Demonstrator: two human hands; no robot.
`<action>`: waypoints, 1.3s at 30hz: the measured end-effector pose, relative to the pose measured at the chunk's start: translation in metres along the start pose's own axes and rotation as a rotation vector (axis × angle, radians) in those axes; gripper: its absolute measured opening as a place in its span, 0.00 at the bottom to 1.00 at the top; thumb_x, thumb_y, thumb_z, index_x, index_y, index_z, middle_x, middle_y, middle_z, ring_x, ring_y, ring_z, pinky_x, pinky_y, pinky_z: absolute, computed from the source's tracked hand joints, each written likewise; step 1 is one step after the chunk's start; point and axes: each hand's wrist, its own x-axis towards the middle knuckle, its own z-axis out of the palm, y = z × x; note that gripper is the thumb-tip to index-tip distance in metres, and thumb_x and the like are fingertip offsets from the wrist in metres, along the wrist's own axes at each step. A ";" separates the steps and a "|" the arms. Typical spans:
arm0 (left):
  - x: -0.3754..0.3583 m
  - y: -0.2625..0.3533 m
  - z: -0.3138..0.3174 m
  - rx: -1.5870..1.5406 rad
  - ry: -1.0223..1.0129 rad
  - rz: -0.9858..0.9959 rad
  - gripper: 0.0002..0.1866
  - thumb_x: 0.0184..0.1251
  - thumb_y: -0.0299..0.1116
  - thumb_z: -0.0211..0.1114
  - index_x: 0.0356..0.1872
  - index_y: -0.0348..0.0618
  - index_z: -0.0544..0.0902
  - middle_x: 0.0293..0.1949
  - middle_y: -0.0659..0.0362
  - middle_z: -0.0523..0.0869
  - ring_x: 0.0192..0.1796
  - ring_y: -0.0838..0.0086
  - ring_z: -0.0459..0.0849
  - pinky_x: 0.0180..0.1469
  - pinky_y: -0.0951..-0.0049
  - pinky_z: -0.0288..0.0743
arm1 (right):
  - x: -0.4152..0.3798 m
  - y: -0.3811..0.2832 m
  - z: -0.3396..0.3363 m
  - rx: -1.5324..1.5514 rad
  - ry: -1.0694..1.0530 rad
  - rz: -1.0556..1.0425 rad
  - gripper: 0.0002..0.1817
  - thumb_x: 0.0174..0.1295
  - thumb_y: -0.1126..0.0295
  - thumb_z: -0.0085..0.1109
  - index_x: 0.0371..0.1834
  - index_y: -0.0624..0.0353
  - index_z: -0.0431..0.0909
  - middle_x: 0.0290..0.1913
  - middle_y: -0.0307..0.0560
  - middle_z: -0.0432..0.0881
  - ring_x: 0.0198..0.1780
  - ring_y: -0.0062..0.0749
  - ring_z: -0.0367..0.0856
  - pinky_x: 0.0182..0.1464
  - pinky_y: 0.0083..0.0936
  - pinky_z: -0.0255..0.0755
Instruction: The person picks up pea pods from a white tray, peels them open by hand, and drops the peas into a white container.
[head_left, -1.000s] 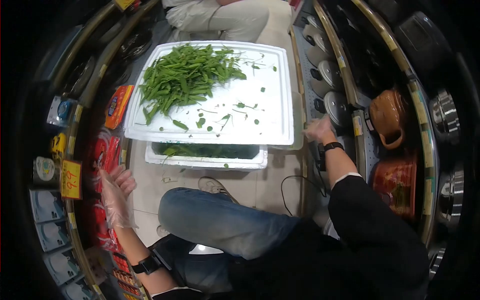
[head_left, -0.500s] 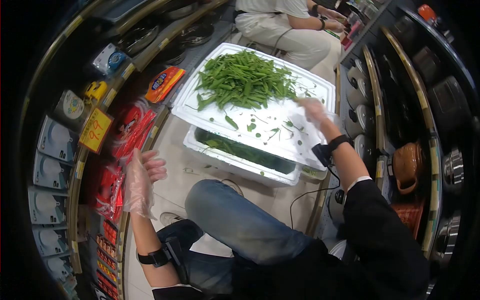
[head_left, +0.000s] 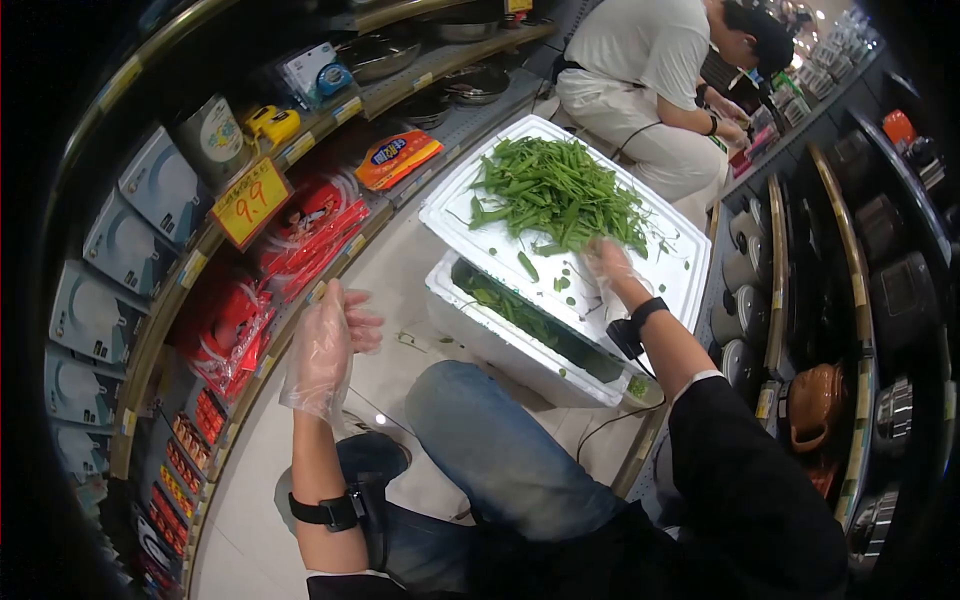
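Observation:
A pile of green leafy stems (head_left: 556, 188) lies on a white foam lid (head_left: 462, 208) that covers a white foam box (head_left: 498, 342). My right hand (head_left: 608, 264), in a clear plastic glove, rests on the lid at the near edge of the pile, fingers spread among loose leaves. My left hand (head_left: 331, 345), also gloved, hangs in the air to the left of the box, fingers apart and holding nothing. More greens (head_left: 512, 310) show inside the box through the gap under the lid.
Shelves of packaged goods with a yellow 9.9 price tag (head_left: 250, 202) run along the left. Pots and cookers (head_left: 812, 400) fill the shelves on the right. Another person (head_left: 654, 80) in a white shirt crouches beyond the lid. My bent knee in jeans (head_left: 490, 448) is in front.
My right hand has moved left from the right-hand shelf onto the lid, up to the pile of greens. The view has swung, and my left hand stays raised and empty.

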 end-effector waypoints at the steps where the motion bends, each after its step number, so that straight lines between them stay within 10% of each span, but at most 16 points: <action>1: -0.001 0.000 0.000 -0.006 -0.027 0.016 0.36 0.73 0.58 0.39 0.47 0.27 0.77 0.29 0.49 0.84 0.26 0.73 0.81 0.31 0.75 0.78 | 0.002 0.013 0.001 -0.164 -0.003 -0.052 0.14 0.52 0.69 0.60 0.43 0.60 0.80 0.36 0.59 0.82 0.40 0.48 0.81 0.42 0.36 0.73; 12: 0.007 -0.010 0.008 -0.019 -0.081 0.044 0.35 0.72 0.57 0.41 0.48 0.26 0.77 0.28 0.50 0.84 0.26 0.74 0.81 0.30 0.75 0.77 | -0.030 0.012 -0.065 0.042 0.035 -0.239 0.17 0.58 0.60 0.66 0.30 0.68 0.80 0.20 0.39 0.76 0.22 0.26 0.72 0.24 0.25 0.66; 15: 0.007 -0.009 0.010 -0.012 -0.101 0.066 0.35 0.72 0.57 0.41 0.47 0.26 0.77 0.27 0.50 0.84 0.24 0.74 0.81 0.28 0.75 0.77 | -0.052 -0.015 -0.086 0.192 0.028 0.009 0.16 0.58 0.60 0.66 0.29 0.65 0.81 0.19 0.38 0.75 0.17 0.18 0.66 0.18 0.19 0.58; 26: 0.016 -0.020 0.023 -0.002 -0.151 0.000 0.27 0.71 0.51 0.50 0.50 0.32 0.78 0.30 0.51 0.85 0.27 0.72 0.82 0.33 0.74 0.78 | -0.081 -0.065 -0.098 0.400 0.038 0.023 0.17 0.60 0.59 0.63 0.29 0.64 0.78 0.22 0.38 0.76 0.17 0.18 0.67 0.18 0.19 0.59; 31: -0.002 0.004 0.067 0.490 -0.164 0.687 0.27 0.63 0.46 0.63 0.59 0.40 0.75 0.54 0.47 0.80 0.58 0.60 0.77 0.61 0.66 0.69 | -0.125 -0.128 -0.111 0.452 0.038 -0.033 0.15 0.62 0.60 0.62 0.27 0.61 0.75 0.20 0.35 0.72 0.17 0.17 0.63 0.18 0.16 0.56; 34: 0.000 0.004 0.100 0.500 -0.192 0.782 0.29 0.61 0.48 0.64 0.60 0.44 0.74 0.60 0.44 0.74 0.64 0.56 0.71 0.67 0.63 0.63 | -0.145 -0.151 -0.112 0.718 -0.100 0.076 0.17 0.62 0.58 0.62 0.25 0.59 0.72 0.17 0.33 0.68 0.16 0.15 0.60 0.18 0.16 0.54; 39: 0.003 0.012 0.123 0.360 -0.261 0.703 0.19 0.66 0.44 0.60 0.50 0.40 0.78 0.46 0.45 0.82 0.49 0.58 0.80 0.53 0.64 0.72 | -0.172 -0.191 -0.089 1.081 -0.260 0.076 0.12 0.62 0.63 0.62 0.30 0.58 0.72 0.25 0.37 0.73 0.20 0.14 0.65 0.19 0.11 0.57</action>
